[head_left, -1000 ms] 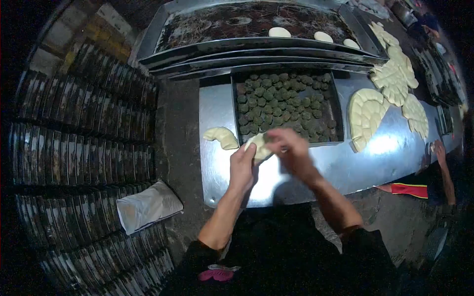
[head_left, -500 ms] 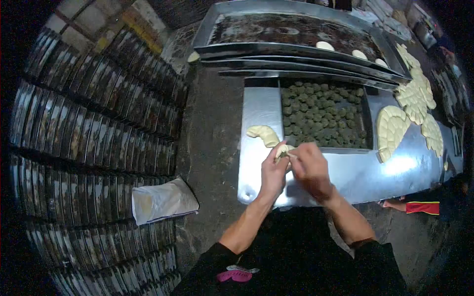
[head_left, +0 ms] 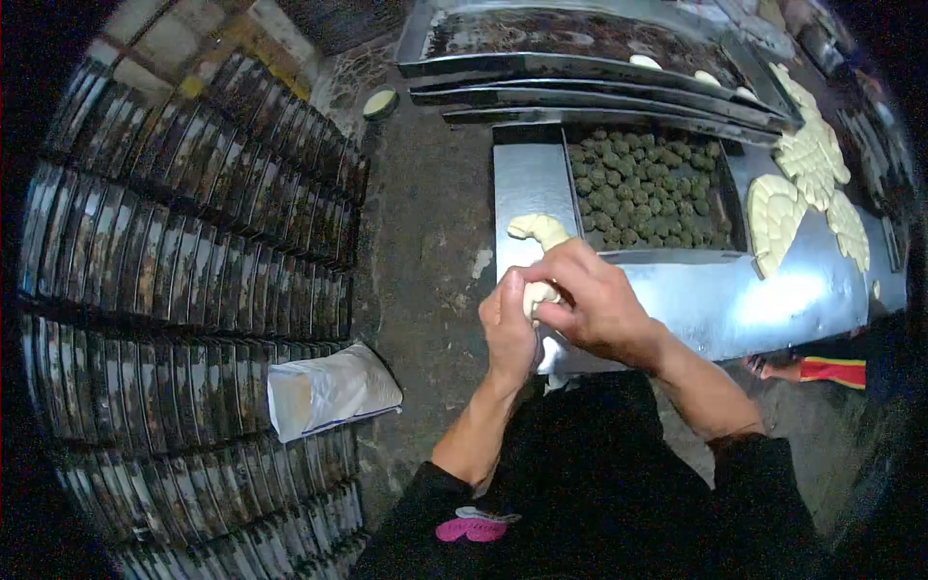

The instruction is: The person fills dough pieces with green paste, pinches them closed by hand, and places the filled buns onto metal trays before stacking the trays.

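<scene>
A small pale piece of dough (head_left: 539, 298) sits between my two hands, close to the near left edge of the metal table. My left hand (head_left: 507, 327) is wrapped round its left side. From the right, my right hand (head_left: 601, 302) curls over it, thumb and fingers pressing on the dough. Just beyond my fingers lies a curved strip of dough (head_left: 537, 228), partly covered by my right hand. A dark tray (head_left: 667, 256) farther back holds many greenish-brown filling balls (head_left: 650, 198).
Stacked baking trays (head_left: 590, 95) stand at the back, pale rounds (head_left: 645, 62) on top. Cut dough sheets (head_left: 776, 217) lie on the table's right. Racked trays (head_left: 184, 242) and a white sack (head_left: 338, 391) are left. Another person's hand (head_left: 771, 368) shows at right.
My hands have come nearer my body and closed round the dough. Greenish filling showed in its opening before; now only pale dough shows. The view has shifted slightly.
</scene>
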The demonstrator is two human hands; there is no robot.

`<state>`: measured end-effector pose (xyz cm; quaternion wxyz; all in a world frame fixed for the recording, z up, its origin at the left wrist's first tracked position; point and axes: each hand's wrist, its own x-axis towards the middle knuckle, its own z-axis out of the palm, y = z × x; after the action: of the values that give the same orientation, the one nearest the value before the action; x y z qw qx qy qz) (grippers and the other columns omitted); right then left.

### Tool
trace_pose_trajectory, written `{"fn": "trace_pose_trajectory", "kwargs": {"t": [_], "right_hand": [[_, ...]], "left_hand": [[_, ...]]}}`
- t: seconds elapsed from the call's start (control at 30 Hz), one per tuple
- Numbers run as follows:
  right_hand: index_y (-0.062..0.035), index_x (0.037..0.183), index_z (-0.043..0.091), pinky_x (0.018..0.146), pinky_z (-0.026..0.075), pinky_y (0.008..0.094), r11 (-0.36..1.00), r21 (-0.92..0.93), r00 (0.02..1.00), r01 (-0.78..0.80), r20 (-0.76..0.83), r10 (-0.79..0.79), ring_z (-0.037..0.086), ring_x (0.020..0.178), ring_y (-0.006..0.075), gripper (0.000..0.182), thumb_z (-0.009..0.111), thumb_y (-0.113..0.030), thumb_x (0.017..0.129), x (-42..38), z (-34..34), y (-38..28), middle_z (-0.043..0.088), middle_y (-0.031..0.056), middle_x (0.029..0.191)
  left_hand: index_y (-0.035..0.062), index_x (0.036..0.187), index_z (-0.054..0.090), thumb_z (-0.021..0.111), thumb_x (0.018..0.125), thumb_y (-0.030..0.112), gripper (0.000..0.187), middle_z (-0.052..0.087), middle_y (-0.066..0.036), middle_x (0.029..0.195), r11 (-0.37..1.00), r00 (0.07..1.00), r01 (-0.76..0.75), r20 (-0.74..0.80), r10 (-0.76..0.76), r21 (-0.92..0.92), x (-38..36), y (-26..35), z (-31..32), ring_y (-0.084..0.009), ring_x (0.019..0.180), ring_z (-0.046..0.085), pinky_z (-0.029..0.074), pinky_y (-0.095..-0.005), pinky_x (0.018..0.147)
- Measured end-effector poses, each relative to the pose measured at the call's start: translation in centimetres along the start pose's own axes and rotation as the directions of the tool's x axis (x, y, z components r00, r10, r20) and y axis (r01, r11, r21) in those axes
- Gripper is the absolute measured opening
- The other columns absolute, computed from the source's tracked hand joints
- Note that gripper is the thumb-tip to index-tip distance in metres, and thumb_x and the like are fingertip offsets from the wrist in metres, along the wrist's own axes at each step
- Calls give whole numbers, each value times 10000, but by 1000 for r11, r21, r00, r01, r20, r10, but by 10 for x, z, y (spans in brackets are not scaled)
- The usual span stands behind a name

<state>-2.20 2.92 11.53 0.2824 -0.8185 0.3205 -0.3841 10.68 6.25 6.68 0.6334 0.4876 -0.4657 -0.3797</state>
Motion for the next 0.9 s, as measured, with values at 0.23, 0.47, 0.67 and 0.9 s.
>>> {"fn": "trace_pose_trajectory", "kwargs": {"t": [0.23,0.47,0.67,0.9], "right_hand": [[-22,898,584,636,520,343,933,-335,969,136,-151,-195,606,781,262,131,620,-52,776,-36,23,24,588,109,838],[6,880,598,605,496,321,984,56,983,-168,-58,171,597,705,244,151,658,-48,752,-4,-47,53,589,124,826],[-46,1061,576,655,534,332,916,-333,953,-223,121,276,598,784,271,302,616,-104,768,-30,-20,64,583,106,956],[-41,991,569,626,525,381,908,-334,941,-252,133,311,587,788,303,292,590,29,708,-128,-18,69,553,112,876]], "left_hand": [[41,828,591,258,997,468,567,601,-75,810,866,868,475,-78,-490,-159,15,-10,26,-156,757,562,466,-267,688],[2,1024,604,259,1013,369,503,616,-73,931,868,873,486,101,-478,-96,23,-13,55,-151,917,576,486,-289,783],[6,978,582,418,974,310,345,586,-43,817,895,899,432,126,-418,-109,16,-44,59,-101,709,530,452,-266,662],[1,1010,581,413,908,562,595,564,-133,1030,969,858,233,451,-245,84,-45,-180,28,-236,923,573,477,-389,782]]}}
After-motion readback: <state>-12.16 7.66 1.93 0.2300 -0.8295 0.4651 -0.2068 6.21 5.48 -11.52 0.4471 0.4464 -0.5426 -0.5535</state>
